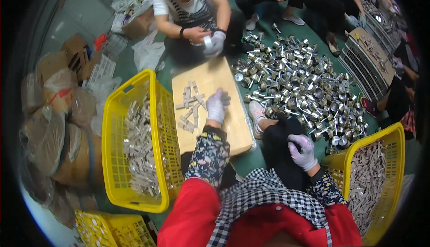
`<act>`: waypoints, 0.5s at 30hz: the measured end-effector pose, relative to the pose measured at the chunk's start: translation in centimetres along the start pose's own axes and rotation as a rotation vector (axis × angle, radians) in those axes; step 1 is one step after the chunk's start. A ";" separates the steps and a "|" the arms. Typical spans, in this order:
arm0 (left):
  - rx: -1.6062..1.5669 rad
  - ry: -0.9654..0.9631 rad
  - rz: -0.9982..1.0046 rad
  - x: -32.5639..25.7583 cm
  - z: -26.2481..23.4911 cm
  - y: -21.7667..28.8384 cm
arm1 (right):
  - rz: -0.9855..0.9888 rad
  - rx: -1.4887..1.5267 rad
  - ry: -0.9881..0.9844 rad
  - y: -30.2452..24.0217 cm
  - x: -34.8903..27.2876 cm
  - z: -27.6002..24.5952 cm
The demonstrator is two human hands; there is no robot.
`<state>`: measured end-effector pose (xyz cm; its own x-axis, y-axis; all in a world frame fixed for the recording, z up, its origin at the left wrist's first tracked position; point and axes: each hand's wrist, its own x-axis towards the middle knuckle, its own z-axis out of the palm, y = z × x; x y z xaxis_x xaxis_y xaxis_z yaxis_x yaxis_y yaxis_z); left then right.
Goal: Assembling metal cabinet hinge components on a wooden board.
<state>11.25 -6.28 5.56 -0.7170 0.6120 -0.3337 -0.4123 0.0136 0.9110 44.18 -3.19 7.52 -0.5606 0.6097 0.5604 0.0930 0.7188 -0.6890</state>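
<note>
My left hand [216, 107], in a whitish glove, is over the tan padded board [242, 132] in front of me. Its fingers look stretched out, slightly blurred, and I see nothing held in them. Just left of it lie several flat grey strip-shaped pieces [195, 114], some crossing one another. My right hand [303, 153], gloved too, hovers by my dark-trousered right knee. Its thumb and index finger are apart, with nothing visible between them. To the board's left stands a yellow basket [154, 135] holding many similar grey pieces [142, 148].
Shiny metal cup-like parts with stems [309, 85] are heaped on the green floor ahead right. Another yellow basket [397, 157] of grey pieces stands at my right. Opposite, a person [192, 18] handles a whitish ring-shaped thing. Cartons and plastic bags [74, 130] line the left.
</note>
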 end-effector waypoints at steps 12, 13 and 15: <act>-0.102 0.062 -0.325 -17.2 -3.7 -14.2 | 0.125 0.053 -0.733 -5.9 8.9 7.4; -0.140 0.034 -0.348 -17.0 -3.4 -15.2 | 0.065 -0.026 -0.839 -6.2 10.2 9.1; -0.261 -0.008 -0.394 -16.1 -3.5 -18.1 | 0.129 -0.048 -0.983 -5.7 12.3 13.6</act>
<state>28.30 -19.19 -6.43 -0.4736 0.6061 -0.6390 -0.7805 0.0473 0.6234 25.55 -4.33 12.06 -0.9749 0.1515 -0.1629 0.2223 0.6923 -0.6865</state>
